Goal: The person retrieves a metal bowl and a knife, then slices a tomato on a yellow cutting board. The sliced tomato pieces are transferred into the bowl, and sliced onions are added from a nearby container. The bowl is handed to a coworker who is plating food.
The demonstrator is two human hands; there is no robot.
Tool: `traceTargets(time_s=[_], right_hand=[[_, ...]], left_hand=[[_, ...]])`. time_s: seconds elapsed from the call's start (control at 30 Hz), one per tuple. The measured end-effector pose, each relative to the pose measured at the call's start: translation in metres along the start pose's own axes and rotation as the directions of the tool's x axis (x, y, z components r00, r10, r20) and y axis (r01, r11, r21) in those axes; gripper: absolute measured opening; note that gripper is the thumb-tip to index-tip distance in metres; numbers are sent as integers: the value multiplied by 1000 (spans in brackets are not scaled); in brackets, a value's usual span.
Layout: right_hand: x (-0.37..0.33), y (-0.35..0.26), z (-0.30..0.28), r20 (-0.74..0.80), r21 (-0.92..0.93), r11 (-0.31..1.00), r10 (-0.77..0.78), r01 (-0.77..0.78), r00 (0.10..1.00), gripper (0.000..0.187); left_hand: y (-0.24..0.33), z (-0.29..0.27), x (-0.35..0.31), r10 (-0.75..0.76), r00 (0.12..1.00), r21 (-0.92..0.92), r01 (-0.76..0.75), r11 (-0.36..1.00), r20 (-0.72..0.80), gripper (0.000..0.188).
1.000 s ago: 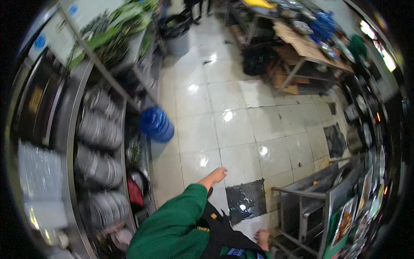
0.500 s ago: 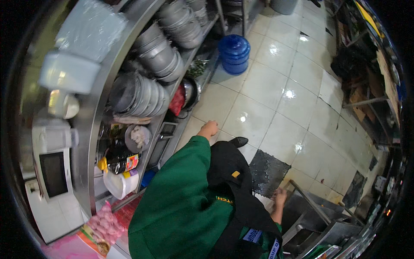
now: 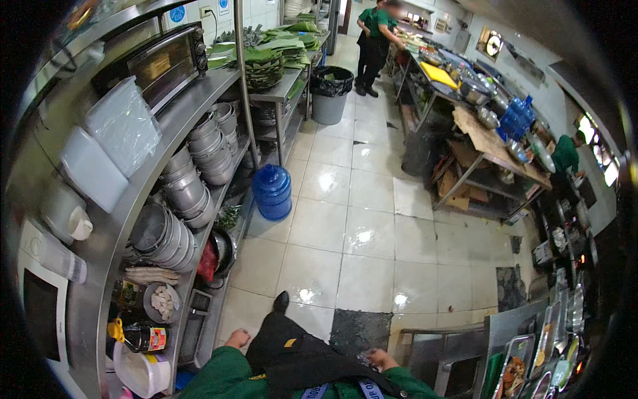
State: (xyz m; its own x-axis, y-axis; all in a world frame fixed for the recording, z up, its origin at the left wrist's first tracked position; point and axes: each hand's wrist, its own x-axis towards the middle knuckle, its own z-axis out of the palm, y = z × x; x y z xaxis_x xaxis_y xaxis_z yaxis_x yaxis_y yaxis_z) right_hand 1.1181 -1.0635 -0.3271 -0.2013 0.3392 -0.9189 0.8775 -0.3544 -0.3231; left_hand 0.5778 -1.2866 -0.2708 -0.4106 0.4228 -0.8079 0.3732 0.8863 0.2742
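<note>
Standing on shiny floor tiles (image 3: 316, 266), hands low between a steel counter (image 3: 111, 253) and a metal frame (image 3: 433, 356).

The black shoe (image 3: 282, 302) could slip if those tiles are wet, and a wide swing of the right hand (image 3: 382, 360) could knock the frame. That frame lies just right of the right grip, seemingly apart; a dark crate (image 3: 194, 326) sits under the counter, left of the left hand (image 3: 238, 338). Both grips look loosely curled; whether either pinches anything, I cannot tell.
</note>
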Motion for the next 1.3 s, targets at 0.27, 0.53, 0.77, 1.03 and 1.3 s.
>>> traceTargets(time_s=[0.27,0.53,0.77,1.03,1.3], right_hand=[[-92,-36,28,-212,436,900,115,-11,970,20],[-54,-90,48,-180,272,951,203,-149,963,25],[-6,-298,64,-284,427,899,31,98,958,22],[-17,-376,44,-288,98,945,-274,313,918,36],[-17,-234,-10,-206,179,974,174,-138,963,29]], left_hand=[[42,-34,8,19,980,-336,-86,938,-199,41],[100,-142,68,155,975,-658,-221,720,-157,37],[77,-205,160,-140,981,-844,189,502,136,26],[283,-383,70,872,384,-807,382,-451,-305,58],[366,-455,-58,617,-657,-900,290,-324,-434,66]])
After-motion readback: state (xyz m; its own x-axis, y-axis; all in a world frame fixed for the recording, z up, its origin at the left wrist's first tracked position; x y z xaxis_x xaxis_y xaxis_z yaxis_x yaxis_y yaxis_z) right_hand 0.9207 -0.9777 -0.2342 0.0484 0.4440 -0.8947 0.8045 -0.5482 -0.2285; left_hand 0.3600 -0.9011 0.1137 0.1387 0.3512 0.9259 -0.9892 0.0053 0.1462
